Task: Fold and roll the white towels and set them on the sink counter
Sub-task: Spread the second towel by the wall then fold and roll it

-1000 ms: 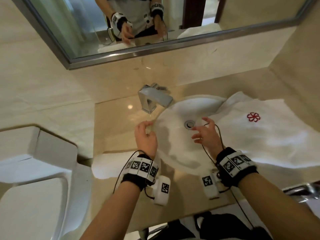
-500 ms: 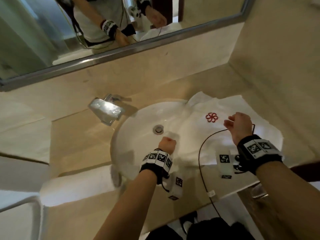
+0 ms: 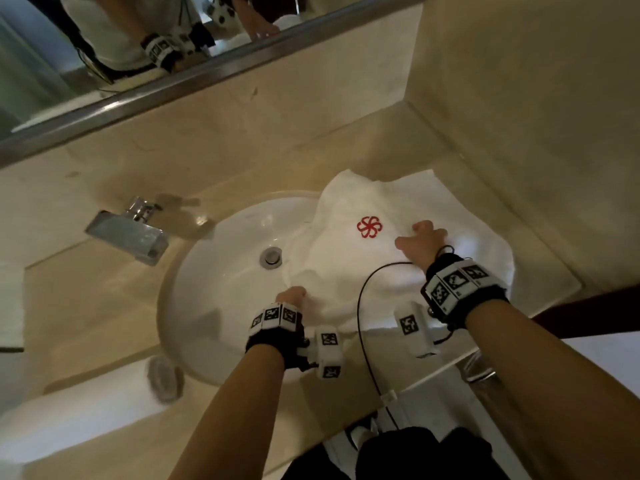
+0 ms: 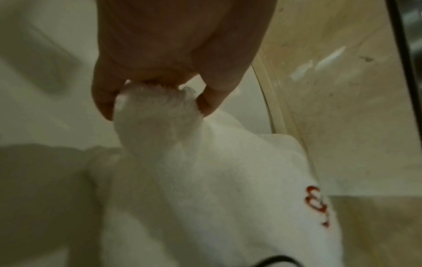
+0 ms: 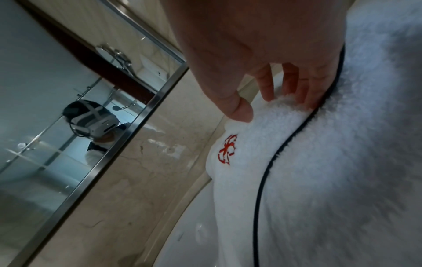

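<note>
Towel [image 3: 398,271]: one white terry cloth, thick and fluffy, is lying crumpled half in the basin and half on the worktop's right end; a red embroidered pinwheel emblem [image 3: 369,227] is showing on top.
Second towel [image 3: 69,420]: a smooth white mass is sitting at the lower left edge of the worktop, blurred, so its fold cannot be made out.
Worktop [image 3: 97,299]: polished beige stone, glossy, is running into a matching stone wall on the right.
Tap [image 3: 128,233]: one boxy chrome spout is standing at the left rim of the basin.
Basin [image 3: 214,289]: one round white glazed bowl is sunk into the worktop, with a metal drain [image 3: 272,257] at its centre.
Left hand [image 3: 292,294]: it is reaching into the basin at the towel's near left edge; in the left wrist view the fingers [image 4: 102,101] are curling tightly and bunching a tuft of pile between thumb and fingertips.
Right hand [image 3: 420,242]: it is sitting on the towel just right of the emblem; in the right wrist view the thumb and fingers [image 5: 266,86] are closing narrowly and pinching up a ridge of cloth.
Cable [image 3: 360,306]: one thin black cord is looping across the towel.
Mirror [image 3: 86,46]: one metal-framed glass is hanging above.
</note>
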Demonstrator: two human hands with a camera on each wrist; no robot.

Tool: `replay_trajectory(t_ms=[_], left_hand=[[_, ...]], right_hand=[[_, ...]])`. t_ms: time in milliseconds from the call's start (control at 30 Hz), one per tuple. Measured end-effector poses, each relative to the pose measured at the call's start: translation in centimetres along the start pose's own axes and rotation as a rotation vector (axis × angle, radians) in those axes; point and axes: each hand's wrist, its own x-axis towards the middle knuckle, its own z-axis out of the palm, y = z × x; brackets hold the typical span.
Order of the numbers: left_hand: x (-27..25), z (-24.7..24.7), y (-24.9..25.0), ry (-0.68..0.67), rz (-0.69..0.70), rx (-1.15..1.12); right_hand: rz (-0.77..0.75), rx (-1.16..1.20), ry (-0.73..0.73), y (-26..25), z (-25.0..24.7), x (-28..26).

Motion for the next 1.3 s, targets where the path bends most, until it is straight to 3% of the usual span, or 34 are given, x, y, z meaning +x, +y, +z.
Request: replay_trajectory(t_ms=[100,234,401,501,567,701,834,901,1068,1302], left_hand=[[-1.7,-0.3,2.2,0.01,0.174,-0.118],[-7.9,-1.1,6.5,-0.004,0.584,-0.034],[-14.3,-3.4,9.9,-0.195,0.912,0.132],[-16.8,-4.3,11.1,-0.19,1.079,0.414],[-18.1,-5.1,11.5,-0.135,1.143,0.539],[-19.8,-6.9,12.4,-0.114,1.163,0.554],[-20.2,-8.0,11.7,-0.111,1.085,0.736],[-20.1,-8.0,11.2,-0.101,1.045,0.717],[-20.4,-7.9,10.9,-0.072,1.064,0.591],[-23.9,-8.4,15.4,0.32,1.375,0.448]], right_hand=[[-0.018,-0.063,-0.012,-0.7,-0.1,-0.5],[-0.193,-0.001,0.032,-3.2,0.0,-1.7],[-0.692,0.078,0.039,-7.8,-1.2,-4.8],[-1.1,-0.104,0.12,-10.3,-1.8,-6.2],[-1.225,-0.233,0.144,-11.6,-2.4,-7.1],[-1.07,-0.212,0.062,-12.3,-5.2,-10.1],[-0.977,0.259,-0.123,-13.0,-8.1,-13.3],[-0.982,0.39,-0.135,-13.5,-9.4,-14.6],[-1.025,0.391,0.098,-13.0,-12.9,-17.2],[-0.993,-0.001,0.546,-10.5,-19.9,-17.4]])
